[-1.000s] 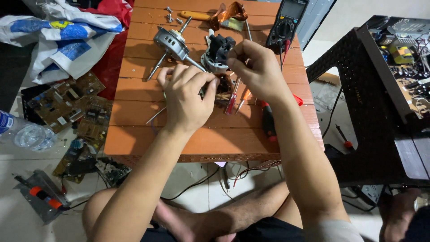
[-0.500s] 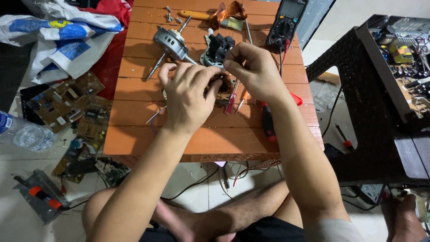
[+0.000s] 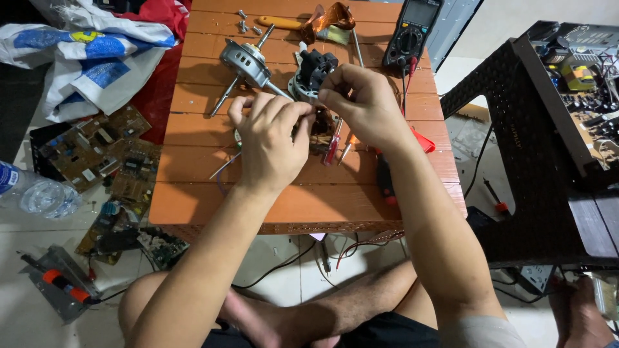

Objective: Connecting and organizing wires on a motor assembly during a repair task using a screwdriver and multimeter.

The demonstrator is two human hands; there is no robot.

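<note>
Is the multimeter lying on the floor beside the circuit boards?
No, the multimeter lies on the far right part of the orange slatted table, while the circuit boards are on the floor to the left.

**Both hands meet, fingers pinched**

The left hand (image 3: pixel 271 145) comes up from the lower left on a bare forearm that runs diagonally across the view. Its back faces the camera, the knuckles are raised and the fingers curl downward and to the right, with the tips drawn together near the thumb in a tight pinch.

The right hand (image 3: pixel 364 106) reaches in from the lower right on a longer bare forearm, with the wrist bent slightly inward. Its thumb and forefinger are pressed together at the tips and point left, while the other fingers are folded behind them.

The fingertips of the two hands nearly touch. Both arms are bare, and crossed bare legs lie below them.
</note>
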